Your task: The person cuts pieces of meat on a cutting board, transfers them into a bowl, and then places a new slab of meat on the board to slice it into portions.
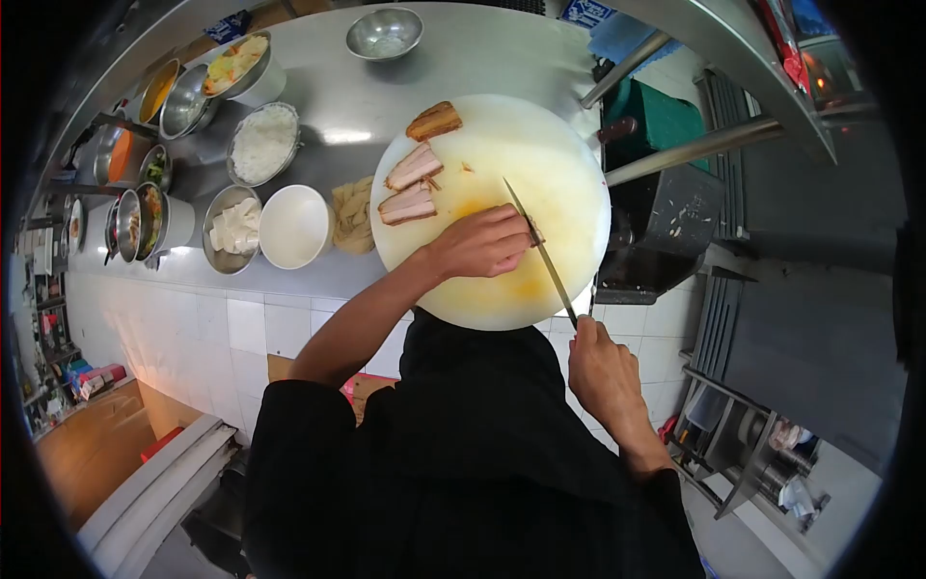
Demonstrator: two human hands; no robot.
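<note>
A round white cutting board (564, 164) with yellow stains lies in front of me. My right hand (605, 374) is wrapped round the handle of a long kitchen knife (552, 265), its blade slanting across the board. Beside the blade, my left hand (484, 241) has its fingers curled down over a small piece of meat (538, 237), mostly hidden under them. At the board's upper left lie a browned chunk of pork belly (434, 121) and two pork belly pieces, an upper one (415, 167) and a lower one (407, 205), their pale layered cut faces showing.
Left of the board are a folded tan cloth (353, 214), a white bowl (294, 227), a metal bowl of white chunks (234, 232) and a bowl of white shreds (263, 145). Several more ingredient bowls stand further left. A metal bowl (385, 36) sits behind. Metal rails (694, 152) rise at right.
</note>
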